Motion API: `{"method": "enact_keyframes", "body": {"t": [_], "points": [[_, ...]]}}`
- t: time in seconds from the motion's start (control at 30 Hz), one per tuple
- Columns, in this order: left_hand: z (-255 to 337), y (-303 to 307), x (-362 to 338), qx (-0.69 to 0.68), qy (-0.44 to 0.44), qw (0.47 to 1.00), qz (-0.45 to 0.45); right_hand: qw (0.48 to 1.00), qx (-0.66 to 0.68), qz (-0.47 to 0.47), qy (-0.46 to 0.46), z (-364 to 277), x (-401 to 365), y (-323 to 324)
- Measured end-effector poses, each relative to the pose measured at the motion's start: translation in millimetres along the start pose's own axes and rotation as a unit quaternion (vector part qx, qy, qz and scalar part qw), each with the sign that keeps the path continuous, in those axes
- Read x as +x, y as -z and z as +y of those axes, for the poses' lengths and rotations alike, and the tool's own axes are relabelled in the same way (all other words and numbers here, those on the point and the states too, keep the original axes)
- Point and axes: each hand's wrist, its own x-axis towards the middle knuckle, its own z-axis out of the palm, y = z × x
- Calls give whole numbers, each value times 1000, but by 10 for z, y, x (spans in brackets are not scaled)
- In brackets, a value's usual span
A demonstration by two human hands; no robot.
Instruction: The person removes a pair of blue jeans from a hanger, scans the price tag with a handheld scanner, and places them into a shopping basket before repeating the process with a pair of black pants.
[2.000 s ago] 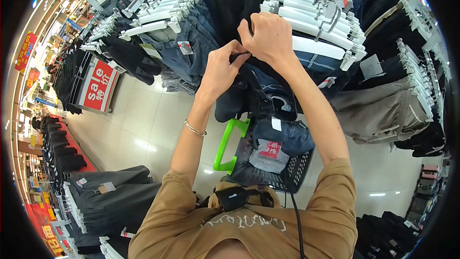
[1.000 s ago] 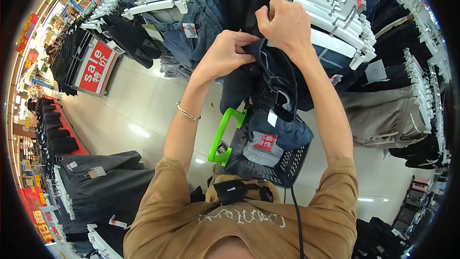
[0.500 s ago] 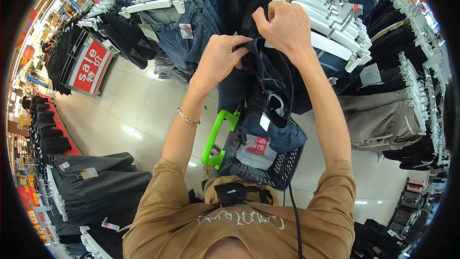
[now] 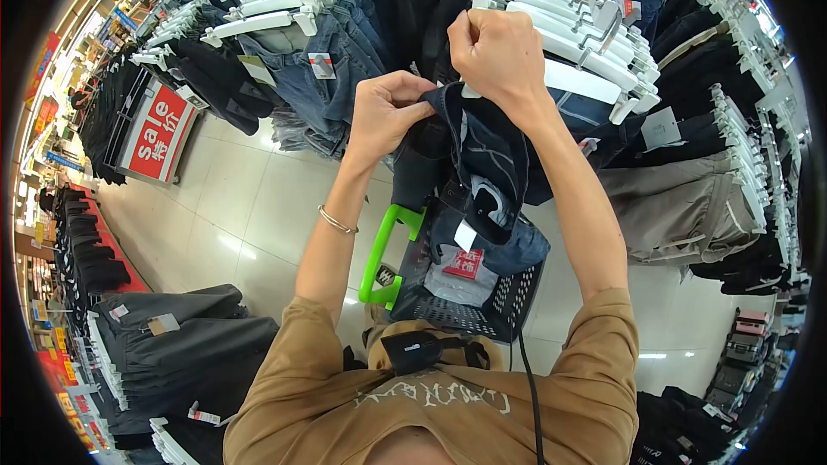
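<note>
A dark pair of jeans hangs in front of me, above the shopping basket, with a white tag near its lower end. My left hand pinches the jeans' waistband between thumb and fingers. Closed in a fist, my right hand is at the other end of the waistband, by the white hangers; what its fingers wrap round is hidden. Below hangs or stands a dark basket with a green handle, holding folded blue jeans and a white plastic bag with a red label.
Blue jeans on white hangers are at the upper left, near a red sale sign. Grey-brown trousers hang at the right, dark grey trousers at the lower left. Tiled floor shows between racks.
Both hands have shifted slightly to the left in view, and the waistband's left end has moved with my left hand. The grips look much the same.
</note>
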Motion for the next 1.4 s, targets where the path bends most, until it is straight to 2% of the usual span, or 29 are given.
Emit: {"method": "enact_keyframes", "body": {"t": [0.2, 0.5, 1.0, 1.07, 1.17, 1.27, 1.4], "points": [[4, -16, 14, -8, 9, 999, 33, 999, 27, 14, 10, -10, 6, 15], [14, -82, -14, 9, 31, 999, -4, 1000, 26, 13, -5, -40, 38, 28], [-165, -359, 25, -89, -54, 989, 107, 998, 43, 32, 21, 6, -5, -4], [-171, -404, 58, -127, -120, 977, 122, 998, 44, 30, 25, 9, -12, -4], [-146, -457, 79, -170, -121, 971, 118, 998, 53, 30, 25, 14, -22, 5], [-184, -458, 100, -140, -142, 972, 122, 997, 67, 29, 21, 41, -14, -1], [-140, -437, 125, -114, -124, 978, 119, 998, 51, 18, 19, 5, -22, 24]]}}
